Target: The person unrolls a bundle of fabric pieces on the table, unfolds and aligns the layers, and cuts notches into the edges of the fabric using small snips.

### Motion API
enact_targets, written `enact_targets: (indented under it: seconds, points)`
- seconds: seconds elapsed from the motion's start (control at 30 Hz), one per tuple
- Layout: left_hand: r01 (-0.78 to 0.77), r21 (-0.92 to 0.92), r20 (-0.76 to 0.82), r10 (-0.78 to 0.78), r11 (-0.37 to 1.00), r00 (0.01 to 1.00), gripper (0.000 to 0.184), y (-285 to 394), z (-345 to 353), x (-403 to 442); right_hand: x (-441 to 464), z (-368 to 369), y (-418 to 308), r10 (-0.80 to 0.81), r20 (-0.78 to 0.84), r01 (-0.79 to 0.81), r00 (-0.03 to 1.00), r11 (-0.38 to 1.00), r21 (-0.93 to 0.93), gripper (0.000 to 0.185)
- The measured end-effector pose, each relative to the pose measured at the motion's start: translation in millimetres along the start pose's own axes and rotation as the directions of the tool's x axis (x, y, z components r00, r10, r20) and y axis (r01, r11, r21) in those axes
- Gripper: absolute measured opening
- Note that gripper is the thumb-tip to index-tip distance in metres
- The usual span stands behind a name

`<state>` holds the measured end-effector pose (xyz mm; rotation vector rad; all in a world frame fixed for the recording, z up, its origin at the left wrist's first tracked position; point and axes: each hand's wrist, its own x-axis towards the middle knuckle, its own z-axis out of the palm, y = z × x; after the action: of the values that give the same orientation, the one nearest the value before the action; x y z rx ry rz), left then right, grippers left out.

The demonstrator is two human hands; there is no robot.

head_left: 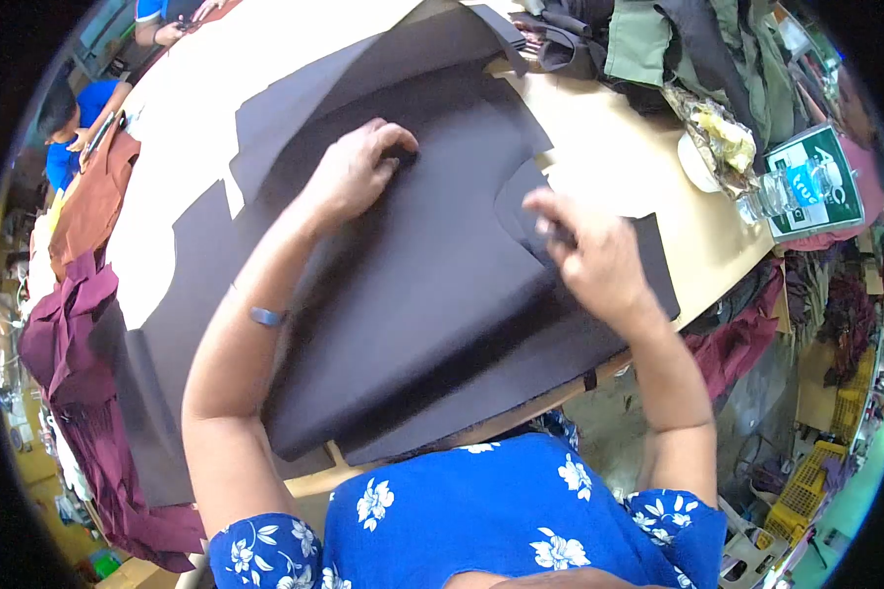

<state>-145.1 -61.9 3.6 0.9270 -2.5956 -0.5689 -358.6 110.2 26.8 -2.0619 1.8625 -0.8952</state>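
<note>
Large dark cut fabric pieces [413, 255] lie layered on the pale table [619, 147] before me. My left hand [363, 167] is over the upper middle of the top piece, its fingers curled; whether they pinch any cloth is too small to tell. Near the curved cut-out at the right edge of that piece is my right hand [589, 245], with fingers bent and partly blurred. Something small and dark shows under its fingers, but I cannot make it out. The top piece bulges in a fold along its lower edge.
Green and dark garments [648, 49] are heaped at the back right, beside a food packet [722, 142], a water bottle [781, 191] and a green box [835, 191]. Maroon cloth [69, 334] hangs at the left. Two people [93, 103] [157, 25] are at the upper left.
</note>
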Motion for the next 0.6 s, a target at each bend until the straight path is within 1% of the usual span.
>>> enact_targets:
  seconds: [0.03,0.07,0.13,0.2,0.27,0.33,0.37,0.47,0.5,0.53,0.6]
  points:
    - [0.016,-0.017,-0.063,-0.017,1.000,0.998,0.018,2.9,7.3,-2.6,17.8,-2.5,7.8,-0.017,-0.048,0.014,0.999,0.998,-0.062,0.029]
    - [0.013,-0.001,-0.120,-0.013,1.000,0.993,0.019,4.9,11.6,-7.7,38.7,-2.5,17.8,-0.037,-0.091,0.026,0.995,0.992,-0.124,0.027]
    - [-0.018,0.121,-0.158,0.037,0.992,0.987,0.018,10.6,14.2,-11.6,88.5,6.2,56.8,-0.035,-0.019,0.027,0.999,0.943,-0.331,0.024]
    - [-0.047,0.141,-0.203,0.075,0.989,0.976,0.017,13.6,17.6,-13.3,131.4,21.2,91.7,-0.104,-0.018,0.081,0.994,0.859,-0.505,0.023]
    - [-0.050,0.146,-0.223,0.082,0.988,0.971,0.018,15.6,19.4,-14.4,164.9,33.8,118.1,-0.078,-0.083,0.022,0.993,0.846,-0.532,0.020]
    - [-0.042,0.124,-0.219,0.068,0.991,0.973,0.020,17.5,20.7,-13.4,199.4,41.6,130.4,0.134,-0.024,-0.118,0.991,0.754,-0.646,0.023]
    - [-0.011,0.104,-0.182,0.030,0.995,0.983,0.020,18.2,19.6,-13.1,207.1,40.9,134.5,0.197,0.005,-0.148,0.980,0.752,-0.643,0.026]
    - [0.024,0.034,-0.173,-0.018,0.999,0.985,0.019,21.1,17.8,-14.4,228.0,37.5,137.5,0.375,0.076,-0.244,0.924,0.730,-0.638,0.035]
    - [0.033,0.024,-0.170,-0.028,0.999,0.985,0.019,21.3,17.6,-13.6,226.6,35.0,136.5,0.315,0.042,-0.221,0.948,0.750,-0.623,0.035]
    - [0.042,0.014,-0.164,-0.040,0.999,0.986,0.018,22.4,18.0,-13.9,231.2,32.1,134.8,0.366,0.080,-0.234,0.927,0.734,-0.638,0.035]
    - [0.038,-0.032,-0.166,-0.043,0.999,0.985,0.020,18.0,19.3,-14.0,239.4,26.4,142.0,0.350,0.151,-0.167,0.924,0.728,-0.665,0.034]
